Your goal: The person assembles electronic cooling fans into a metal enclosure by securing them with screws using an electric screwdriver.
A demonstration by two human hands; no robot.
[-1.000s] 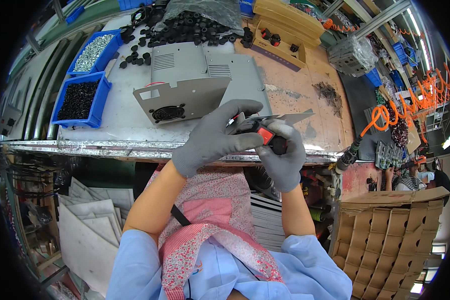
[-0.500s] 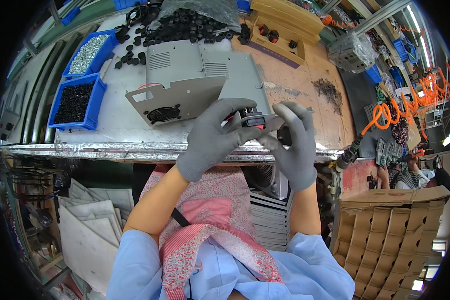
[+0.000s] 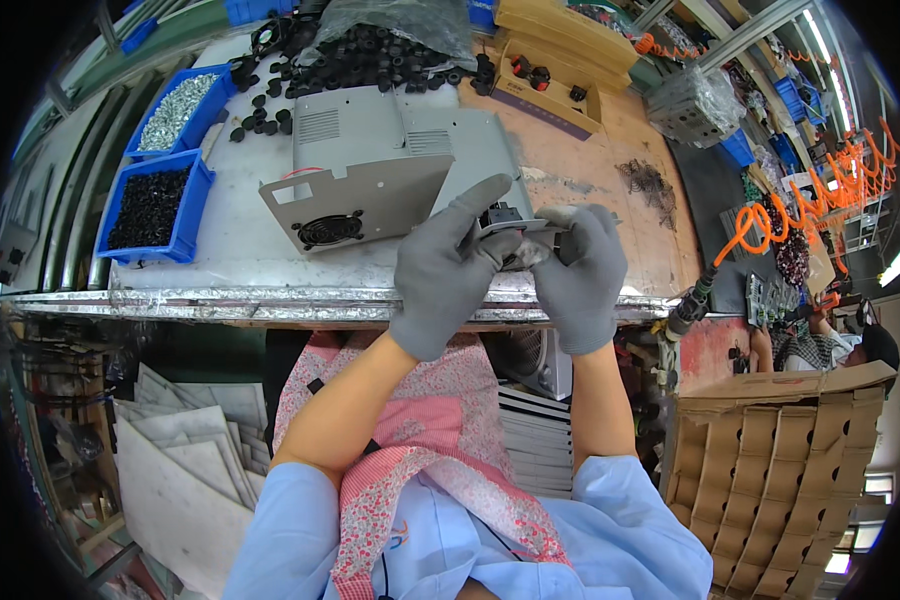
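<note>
My left hand, in a grey glove, is closed on the left end of a small grey metal plate, its index finger reaching past the far side. Fitted in that plate is a black block-shaped component, partly covered by my fingers. My right hand, gloved too, pinches the plate's right end. Its fingertips hide what lies beneath. Just beyond my hands stands a grey sheet-metal housing with vent slots. A black fan is mounted in its near upright panel.
Blue bins of black screws and silvery fasteners stand at the left. Black plastic caps lie heaped at the back beside an open cardboard box. An air tool hangs at right on an orange coiled hose.
The plate has turned, and the component's red-edged face no longer shows. My left hand has shifted right with its index finger straightened; my right fingers have curled lower onto the plate.
</note>
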